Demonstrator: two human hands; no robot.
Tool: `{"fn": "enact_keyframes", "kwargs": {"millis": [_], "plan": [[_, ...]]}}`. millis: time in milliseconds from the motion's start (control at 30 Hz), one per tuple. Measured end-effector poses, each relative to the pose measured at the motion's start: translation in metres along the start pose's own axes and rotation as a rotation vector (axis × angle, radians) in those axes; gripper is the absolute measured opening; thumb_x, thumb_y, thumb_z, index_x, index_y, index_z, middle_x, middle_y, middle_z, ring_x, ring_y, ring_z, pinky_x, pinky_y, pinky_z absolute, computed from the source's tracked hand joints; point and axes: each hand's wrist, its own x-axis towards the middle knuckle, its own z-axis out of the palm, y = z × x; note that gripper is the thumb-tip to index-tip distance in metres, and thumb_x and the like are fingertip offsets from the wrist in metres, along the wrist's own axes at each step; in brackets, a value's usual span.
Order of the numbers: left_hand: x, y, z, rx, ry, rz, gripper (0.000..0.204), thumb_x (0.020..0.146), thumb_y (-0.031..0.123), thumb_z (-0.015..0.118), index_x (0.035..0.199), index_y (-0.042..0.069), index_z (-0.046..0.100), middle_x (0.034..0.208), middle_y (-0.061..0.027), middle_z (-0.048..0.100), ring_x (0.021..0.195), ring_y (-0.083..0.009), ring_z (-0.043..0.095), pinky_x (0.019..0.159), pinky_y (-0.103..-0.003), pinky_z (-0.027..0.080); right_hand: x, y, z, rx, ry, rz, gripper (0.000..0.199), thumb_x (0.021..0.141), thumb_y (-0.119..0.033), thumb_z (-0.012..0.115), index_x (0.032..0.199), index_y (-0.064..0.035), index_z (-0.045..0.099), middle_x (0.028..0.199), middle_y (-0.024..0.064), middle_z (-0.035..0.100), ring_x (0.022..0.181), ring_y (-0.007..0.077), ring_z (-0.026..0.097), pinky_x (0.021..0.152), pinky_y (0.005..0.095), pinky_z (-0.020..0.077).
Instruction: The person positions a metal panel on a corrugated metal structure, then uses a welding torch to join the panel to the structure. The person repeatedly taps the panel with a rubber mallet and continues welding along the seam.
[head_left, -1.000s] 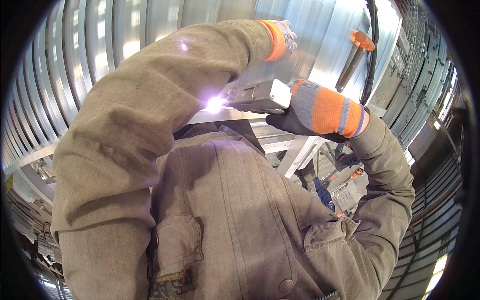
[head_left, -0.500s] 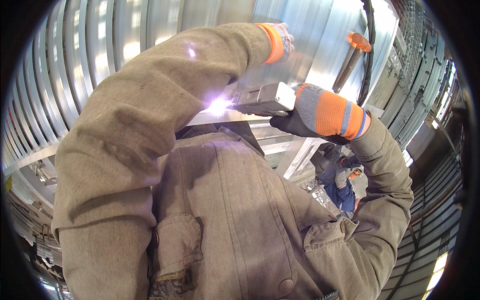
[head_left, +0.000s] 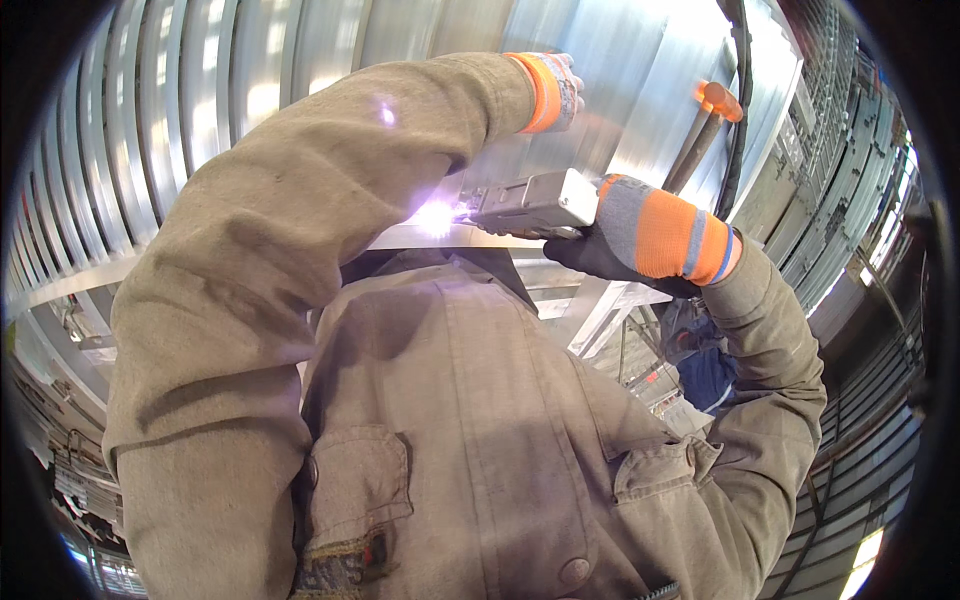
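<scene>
My right hand (head_left: 650, 235), in a grey and orange glove, grips a silvery box-shaped welding tool (head_left: 530, 205). At the tool's tip a bright white-violet arc (head_left: 435, 218) burns against the edge of a metal ledge (head_left: 400, 238). My left arm is raised high, and my left hand (head_left: 562, 88), gloved with an orange cuff, rests against a shiny metal panel (head_left: 620, 60) above the tool. Its fingers are hidden behind the wrist. My khaki jacket (head_left: 450, 430) fills the lower middle of the view.
Ribbed shiny metal sheeting (head_left: 150, 110) curves across the left and top. An orange-tipped hammer (head_left: 712, 112) and a black cable (head_left: 742, 90) lean by the panel at the upper right. A person in blue (head_left: 705, 370) is below on the right, among steel frames.
The arc keeps burning. My right hand and the tool have shifted slightly right along the ledge. The person in blue has moved in the background.
</scene>
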Motion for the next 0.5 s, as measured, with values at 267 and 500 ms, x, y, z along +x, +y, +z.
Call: {"fn": "enact_keyframes", "kwargs": {"millis": [267, 500], "plan": [[0.002, 0.0, 0.004, 0.028, 0.067, -0.011, 0.028, 0.097, 0.021, 0.085, 0.124, 0.026, 0.08, 0.137, 0.0047, 0.074, 0.139, -0.0196, 0.067, 0.124, -0.041, 0.047, -0.012, 0.01, -0.001, 0.102, -0.017, -0.04, 0.045, 0.105, -0.022, 0.079, 0.148, -0.0108, 0.073, 0.121, 0.0156, 0.085, 0.101, 0.0305, 0.08, 0.092, 0.0418, 0.063], [-0.001, -0.001, 0.003, 0.037, 0.072, 0.014, 0.03, 0.098, 0.019, 0.084, 0.128, 0.025, 0.079, 0.14, 0.0038, 0.073, 0.141, -0.0219, 0.066, 0.122, -0.04, 0.05, -0.056, 0.029, -0.003, 0.265, 0.153, -0.073, 0.047, 0.103, -0.019, 0.084, 0.147, -0.0054, 0.074, 0.12, 0.0144, 0.084, 0.101, 0.0232, 0.077, 0.09, 0.0388, 0.0622]]}}
